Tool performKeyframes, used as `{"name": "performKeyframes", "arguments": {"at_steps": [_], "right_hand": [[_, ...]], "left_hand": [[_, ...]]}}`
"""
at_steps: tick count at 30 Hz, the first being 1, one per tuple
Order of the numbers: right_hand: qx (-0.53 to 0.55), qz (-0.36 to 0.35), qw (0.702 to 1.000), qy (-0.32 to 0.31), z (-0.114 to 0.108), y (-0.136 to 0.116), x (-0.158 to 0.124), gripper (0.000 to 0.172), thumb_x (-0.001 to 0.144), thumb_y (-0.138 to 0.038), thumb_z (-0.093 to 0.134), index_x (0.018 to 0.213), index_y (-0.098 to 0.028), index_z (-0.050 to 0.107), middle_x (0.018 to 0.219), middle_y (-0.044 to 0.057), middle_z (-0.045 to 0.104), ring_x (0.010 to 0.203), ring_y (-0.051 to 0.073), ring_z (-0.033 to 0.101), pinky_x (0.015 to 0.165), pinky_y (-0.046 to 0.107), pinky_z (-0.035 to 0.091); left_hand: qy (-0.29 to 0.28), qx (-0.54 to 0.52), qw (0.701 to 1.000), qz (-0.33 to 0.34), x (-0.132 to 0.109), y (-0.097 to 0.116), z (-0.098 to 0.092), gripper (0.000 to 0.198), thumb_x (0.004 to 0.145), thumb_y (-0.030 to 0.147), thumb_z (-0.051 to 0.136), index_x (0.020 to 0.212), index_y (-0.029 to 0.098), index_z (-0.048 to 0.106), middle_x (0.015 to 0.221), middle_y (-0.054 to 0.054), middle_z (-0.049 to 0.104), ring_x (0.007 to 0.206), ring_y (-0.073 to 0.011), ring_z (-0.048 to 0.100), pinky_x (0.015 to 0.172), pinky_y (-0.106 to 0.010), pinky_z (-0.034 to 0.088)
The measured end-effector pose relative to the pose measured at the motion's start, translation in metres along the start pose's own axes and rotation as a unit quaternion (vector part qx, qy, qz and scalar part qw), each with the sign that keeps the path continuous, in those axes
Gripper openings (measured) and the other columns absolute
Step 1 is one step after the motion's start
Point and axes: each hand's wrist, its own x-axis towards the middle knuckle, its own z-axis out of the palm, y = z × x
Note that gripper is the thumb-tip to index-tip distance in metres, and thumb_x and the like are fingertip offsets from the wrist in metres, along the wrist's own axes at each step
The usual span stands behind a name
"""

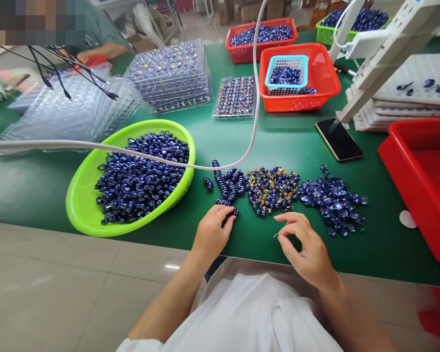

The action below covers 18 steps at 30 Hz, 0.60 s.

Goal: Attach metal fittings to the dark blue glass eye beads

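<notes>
At the front of the green table [220, 142], my left hand [213, 229] is closed, thumb and fingers round a short row of shiny dark blue pieces [234, 211]. More nested rows of blue pieces [232, 181] lie just beyond it. My right hand [303, 244] pinches a tiny thin metallic-looking part [276, 235] between thumb and index finger; its exact kind is too small to make out. Past that hand lie a pile of blue parts with copper-coloured bits [273, 189] and, to the right, a pile of glossy blue shells [333, 203].
A green basket [75, 205] full of dark blue pieces stands left, crossed by a white cable [161, 160]. Behind are stacked clear trays [179, 80], red baskets [300, 105], a phone [339, 139] and a metal post [374, 68]. Another person's arm [108, 50] shows far left.
</notes>
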Motion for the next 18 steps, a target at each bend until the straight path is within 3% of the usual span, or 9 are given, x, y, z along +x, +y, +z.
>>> {"name": "performKeyframes", "arguments": {"at_steps": [5, 8, 12, 14, 18], "right_hand": [[0.005, 0.016, 1.000, -0.002, -0.003, 0.000, -0.001, 0.013, 0.090, -0.011, 0.056, 0.087, -0.023, 0.056, 0.110, 0.007, 0.065, 0.109, 0.024, 0.059, 0.093, 0.043, 0.048], [0.032, 0.024, 0.999, 0.005, -0.001, -0.005, 0.000, 0.014, 0.091, -0.010, 0.055, 0.089, -0.024, 0.056, 0.110, 0.005, 0.067, 0.105, 0.021, 0.062, 0.091, 0.040, 0.050], [0.085, -0.033, 0.996, -0.002, 0.003, -0.016, 0.004, 0.021, 0.090, -0.006, 0.056, 0.098, -0.025, 0.056, 0.113, 0.004, 0.069, 0.105, 0.020, 0.063, 0.089, 0.039, 0.052], [0.084, -0.055, 0.995, -0.001, 0.003, -0.019, 0.006, 0.023, 0.088, -0.005, 0.057, 0.100, -0.025, 0.056, 0.113, 0.004, 0.069, 0.105, 0.020, 0.064, 0.090, 0.039, 0.053], [0.032, -0.062, 0.997, 0.012, -0.001, -0.019, 0.005, 0.024, 0.087, -0.004, 0.057, 0.099, -0.024, 0.056, 0.111, 0.005, 0.069, 0.104, 0.020, 0.064, 0.089, 0.040, 0.053]], "left_hand": [[0.075, -0.044, 0.996, 0.009, -0.002, 0.008, -0.008, 0.020, 0.087, 0.013, 0.067, 0.106, 0.018, 0.070, 0.104, -0.007, 0.075, 0.091, -0.0201, 0.073, 0.086, -0.035, 0.060], [0.076, -0.186, 0.979, -0.040, -0.003, 0.023, -0.010, 0.022, 0.083, 0.014, 0.072, 0.105, 0.019, 0.072, 0.104, -0.007, 0.075, 0.089, -0.0188, 0.073, 0.080, -0.031, 0.062], [-0.025, -0.431, 0.888, -0.156, 0.000, 0.049, -0.002, 0.024, 0.077, 0.017, 0.080, 0.100, 0.017, 0.073, 0.095, -0.006, 0.077, 0.086, -0.0189, 0.075, 0.077, -0.028, 0.064], [-0.047, -0.490, 0.850, -0.188, 0.004, 0.059, 0.004, 0.024, 0.073, 0.017, 0.083, 0.096, 0.017, 0.074, 0.092, -0.006, 0.078, 0.086, -0.0190, 0.075, 0.077, -0.027, 0.063], [-0.067, -0.543, 0.810, -0.212, 0.011, 0.071, 0.016, 0.024, 0.070, 0.016, 0.085, 0.092, 0.017, 0.077, 0.092, -0.006, 0.079, 0.084, -0.0181, 0.075, 0.078, -0.027, 0.063]]}}
